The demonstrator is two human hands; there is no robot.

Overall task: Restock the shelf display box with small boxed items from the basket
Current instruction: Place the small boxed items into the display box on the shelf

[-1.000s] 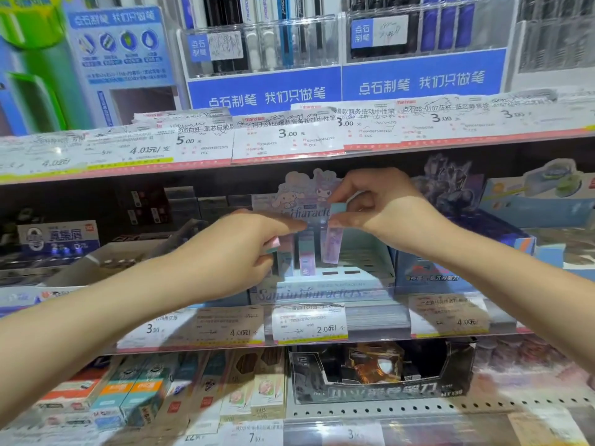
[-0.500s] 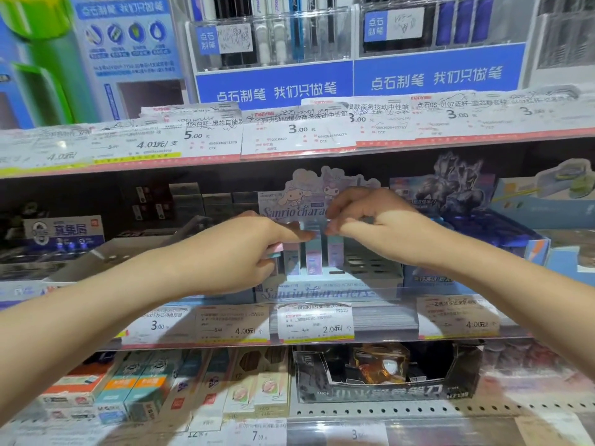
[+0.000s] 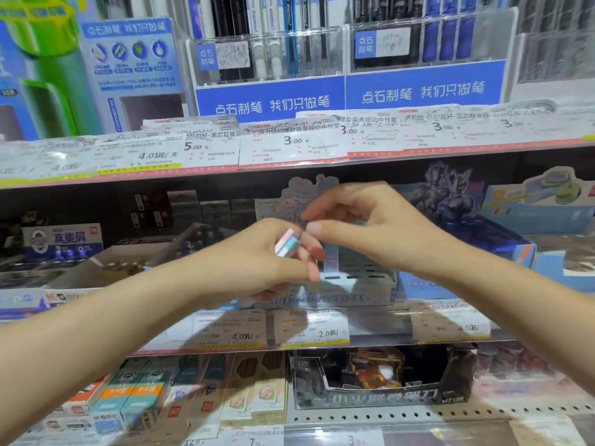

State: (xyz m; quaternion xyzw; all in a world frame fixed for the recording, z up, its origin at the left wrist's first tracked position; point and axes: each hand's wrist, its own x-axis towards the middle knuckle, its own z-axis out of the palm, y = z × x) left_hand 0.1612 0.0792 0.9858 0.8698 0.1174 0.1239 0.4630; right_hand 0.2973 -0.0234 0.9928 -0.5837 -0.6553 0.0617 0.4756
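Observation:
A pale blue display box [image 3: 367, 280] with slotted tiers and a cartoon header card [image 3: 302, 194] stands on the middle shelf. At least one small pastel boxed item [image 3: 330, 258] stands upright in it, partly hidden by my fingers. My left hand [image 3: 254, 262] grips a small stack of boxed items [image 3: 287, 243], whose pink, teal and white ends show. My right hand [image 3: 373, 230] hovers just right of that stack. Its thumb and forefinger are bent toward the stack and hold nothing. The basket is out of view.
Price tags [image 3: 314, 329] line the shelf edge below the display box. A dark blue display box [image 3: 483, 243] stands close on the right, a grey one [image 3: 135, 262] on the left. Pen racks [image 3: 267, 49] fill the upper shelf; a black box [image 3: 380, 397] and pencil packs [image 3: 145, 400] sit below.
My right hand let go of the small box it was setting into the display and drew back to the stack in my left hand, which has turned so the box ends show.

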